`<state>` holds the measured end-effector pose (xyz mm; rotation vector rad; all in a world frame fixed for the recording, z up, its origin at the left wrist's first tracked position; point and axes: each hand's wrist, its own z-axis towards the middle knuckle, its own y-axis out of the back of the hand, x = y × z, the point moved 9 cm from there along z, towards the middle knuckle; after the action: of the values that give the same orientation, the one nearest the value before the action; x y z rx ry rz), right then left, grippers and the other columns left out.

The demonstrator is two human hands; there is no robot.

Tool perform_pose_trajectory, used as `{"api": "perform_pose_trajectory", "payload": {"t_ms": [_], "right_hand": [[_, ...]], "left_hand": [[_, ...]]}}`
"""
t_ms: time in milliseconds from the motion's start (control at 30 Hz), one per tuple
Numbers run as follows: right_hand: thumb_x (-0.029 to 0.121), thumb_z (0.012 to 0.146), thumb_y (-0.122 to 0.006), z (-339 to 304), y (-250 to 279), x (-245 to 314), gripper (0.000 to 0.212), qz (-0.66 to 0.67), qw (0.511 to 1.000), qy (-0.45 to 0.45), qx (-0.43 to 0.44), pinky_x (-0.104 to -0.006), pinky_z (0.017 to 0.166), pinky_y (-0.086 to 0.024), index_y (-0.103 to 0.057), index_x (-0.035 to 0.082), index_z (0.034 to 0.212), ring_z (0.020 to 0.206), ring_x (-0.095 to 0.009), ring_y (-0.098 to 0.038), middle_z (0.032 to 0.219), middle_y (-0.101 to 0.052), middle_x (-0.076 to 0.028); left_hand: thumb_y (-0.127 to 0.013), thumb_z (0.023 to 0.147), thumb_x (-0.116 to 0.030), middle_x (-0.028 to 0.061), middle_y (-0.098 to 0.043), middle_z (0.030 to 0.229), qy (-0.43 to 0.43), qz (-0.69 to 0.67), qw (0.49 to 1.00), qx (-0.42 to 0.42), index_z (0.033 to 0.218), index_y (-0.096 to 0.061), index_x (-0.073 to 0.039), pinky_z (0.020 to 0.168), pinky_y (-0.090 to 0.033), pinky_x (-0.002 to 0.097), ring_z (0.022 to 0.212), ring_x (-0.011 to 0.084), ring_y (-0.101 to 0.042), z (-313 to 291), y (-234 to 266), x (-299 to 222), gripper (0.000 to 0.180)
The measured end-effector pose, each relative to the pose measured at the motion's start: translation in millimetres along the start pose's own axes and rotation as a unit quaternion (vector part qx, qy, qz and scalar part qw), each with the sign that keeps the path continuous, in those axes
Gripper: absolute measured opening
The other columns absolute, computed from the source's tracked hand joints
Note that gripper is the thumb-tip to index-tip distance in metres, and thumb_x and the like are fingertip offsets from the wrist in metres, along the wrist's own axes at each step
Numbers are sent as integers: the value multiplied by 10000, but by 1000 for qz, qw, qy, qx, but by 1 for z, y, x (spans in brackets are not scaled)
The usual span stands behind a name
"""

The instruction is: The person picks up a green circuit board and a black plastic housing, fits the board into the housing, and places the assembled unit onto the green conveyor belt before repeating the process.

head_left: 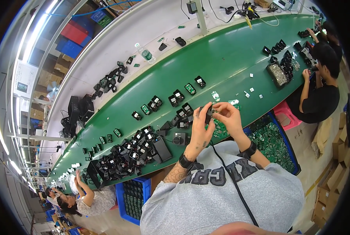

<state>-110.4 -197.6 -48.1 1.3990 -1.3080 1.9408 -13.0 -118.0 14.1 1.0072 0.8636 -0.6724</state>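
Note:
Near the front edge of the green bench, my left hand (201, 129) is closed around a small black plastic housing (209, 113). My right hand (229, 117) meets it from the other side, thumb and fingers pinched at the housing's edge. Whatever lies between those right fingertips is too small to make out. Beneath my hands are loose green circuit boards (220, 129). Just left of them stand black housings (183, 124) and a dark grey box-shaped device (180, 138).
A large heap of black housings (130, 152) covers the bench at left. Housings with boards (190, 88) stand in a loose row beyond. A blue bin of boards (275, 143) is at right, another blue crate (122, 201) below left. Co-workers sit at both sides; a bottle (145, 54) stands behind.

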Motion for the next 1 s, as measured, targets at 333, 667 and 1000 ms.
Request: {"api": "perform_pose_trajectory", "payload": {"t_ms": [333, 667, 1000], "right_hand": [[120, 639, -806, -2, -37, 69, 422, -392, 855, 226, 253, -440, 1027, -392, -635, 100, 1024, 1241, -323, -477, 1326, -544, -83], [109, 601, -785, -3, -39, 70, 387, -422, 834, 220, 278, -431, 974, -401, -604, 90, 942, 1126, -302, -510, 1180, -574, -91], [131, 565, -782, -5, -29, 66, 478, -344, 904, 171, 188, -421, 975, -400, -639, 105, 1021, 1121, -298, -502, 1144, -559, -90]], "left_hand": [[-462, 993, -145, 121, -544, 1199, 254, -414, 871, 71, 1456, -265, -147, 879, -541, 381, 1035, 200, -590, -19, -17, 62, 503], [-469, 1000, -184, 109, -544, 1221, 256, -476, 828, 151, 1420, -300, -90, 918, -538, 424, 1094, 210, -587, -19, -22, 56, 463], [-543, 868, 49, 75, -551, 1160, 140, -342, 918, 143, 1432, -330, -119, 867, -532, 356, 1055, 173, -568, -6, -12, 53, 626]]}}
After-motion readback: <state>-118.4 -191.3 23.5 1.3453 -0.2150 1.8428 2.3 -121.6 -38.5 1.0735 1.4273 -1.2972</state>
